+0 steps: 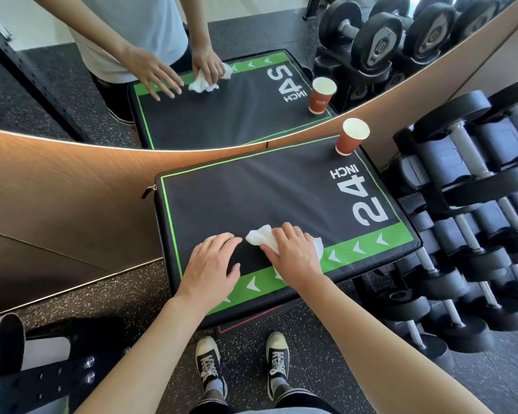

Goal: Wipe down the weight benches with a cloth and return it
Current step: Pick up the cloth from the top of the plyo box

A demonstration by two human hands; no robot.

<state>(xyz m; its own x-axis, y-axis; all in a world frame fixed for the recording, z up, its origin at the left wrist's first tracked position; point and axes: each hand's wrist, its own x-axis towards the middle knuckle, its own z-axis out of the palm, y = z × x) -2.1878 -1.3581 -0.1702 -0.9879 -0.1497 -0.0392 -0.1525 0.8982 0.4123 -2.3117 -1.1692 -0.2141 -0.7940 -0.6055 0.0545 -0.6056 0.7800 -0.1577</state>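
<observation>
A black padded box [251,192] with green trim and a white "24 INCH" print stands in front of me against the mirrored wall. A crumpled white cloth [260,236] lies on its near edge. My right hand [293,253] covers the cloth, its fingers curled round it, and part of the cloth shows past the hand on both sides. My left hand [211,265] rests on the black top just left of the cloth, fingers spread and nearly straight.
A red paper cup [350,140] stands on the box's far right corner. A rack of black dumbbells [467,222] fills the right side. A wall mirror [192,109] behind the box reflects the scene. Black equipment [27,372] sits at lower left on the speckled floor.
</observation>
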